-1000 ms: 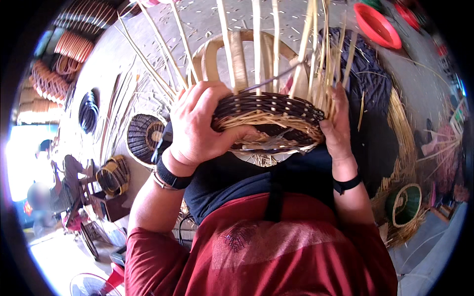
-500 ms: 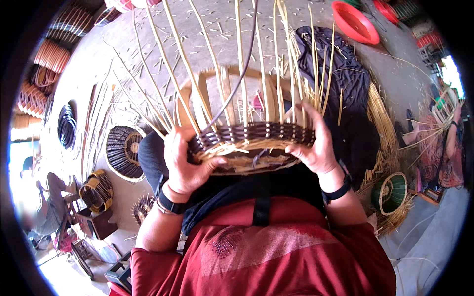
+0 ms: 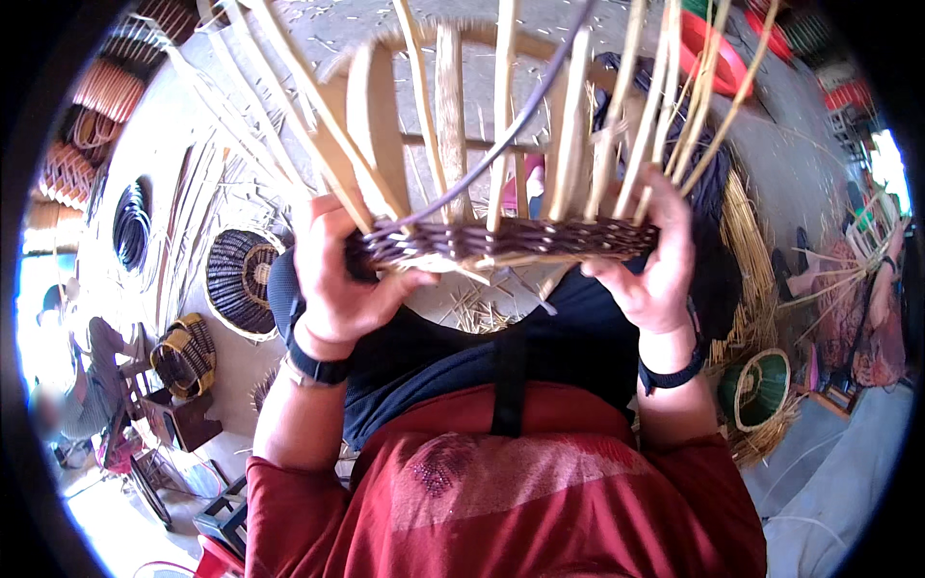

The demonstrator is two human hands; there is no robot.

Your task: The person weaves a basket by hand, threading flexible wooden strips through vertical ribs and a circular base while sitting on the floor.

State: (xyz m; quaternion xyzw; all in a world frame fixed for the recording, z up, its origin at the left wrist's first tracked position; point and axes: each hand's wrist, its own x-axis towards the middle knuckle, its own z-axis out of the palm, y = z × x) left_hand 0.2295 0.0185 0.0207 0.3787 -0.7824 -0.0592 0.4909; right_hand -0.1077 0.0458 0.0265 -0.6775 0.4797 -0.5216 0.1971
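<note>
Between my two hands is a partly woven basket, its dark woven band (image 3: pixel 511 241) running across in front of me. Long pale stakes (image 3: pixel 503 116) fan up and away from the band, and one thin dark strand (image 3: pixel 525 116) slants across them. My left hand (image 3: pixel 342 275) grips the band's left end, thumb below and fingers over the top. At the right end, my right hand (image 3: pixel 660 265) holds it the same way. A curved wooden frame with broad slats (image 3: pixel 374 116) shows behind the stakes; I cannot tell how it joins the band.
On the floor at left lie a dark round basket (image 3: pixel 236 284), a yellow-and-black basket (image 3: pixel 183 356) and a dark coil (image 3: pixel 132 226). A red basin (image 3: pixel 713 58), straw bundles (image 3: pixel 752 260) and a green basket (image 3: pixel 756 390) are at right. Another person (image 3: pixel 858 299) sits at far right.
Both hands have raised and tilted the basket, and it looks larger. The wooden frame has shifted upward in view with it. My hands are farther apart, and floor scraps now show below the band.
</note>
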